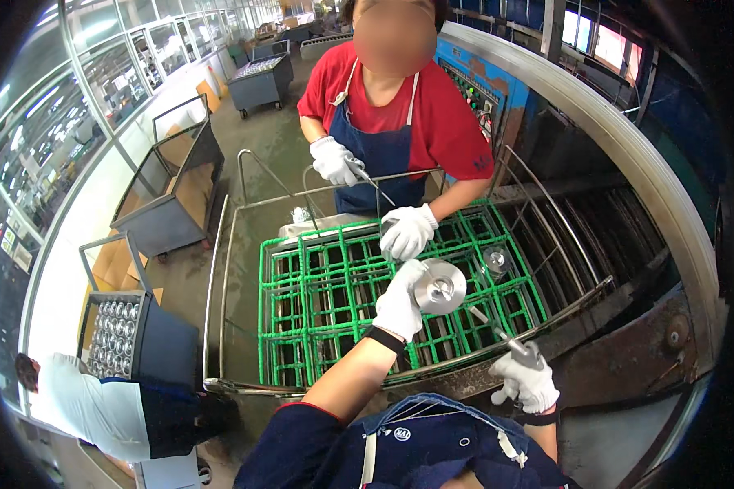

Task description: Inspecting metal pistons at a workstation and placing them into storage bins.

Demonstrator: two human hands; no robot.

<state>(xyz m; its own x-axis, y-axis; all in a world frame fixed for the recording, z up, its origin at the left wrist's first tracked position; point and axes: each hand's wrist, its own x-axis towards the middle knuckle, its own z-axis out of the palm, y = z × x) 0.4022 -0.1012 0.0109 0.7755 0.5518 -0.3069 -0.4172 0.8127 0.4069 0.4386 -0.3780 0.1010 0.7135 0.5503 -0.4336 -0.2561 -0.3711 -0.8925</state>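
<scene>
My left hand [398,305], in a white knit glove, grips a round silvery metal part [453,301] by its left side, over a green-coated wire rack [304,322]. The part has a flat disc face with a small raised middle. My gloved right hand [528,381] is closed around a thin metal rod tool [499,329] near the rack's front right corner. The rod's tip points toward the rack, apart from the disc part. A second shiny round part [495,261] sits in the rack's right side.
Across the rack stands a co-worker in a red shirt and blue apron; their gloved hands [334,160] hold a thin rod. Steel rails [220,301] frame the rack. Dark rollers [603,236] lie right. At left are carts [167,208], one with several shiny parts [116,334], and another person [102,403].
</scene>
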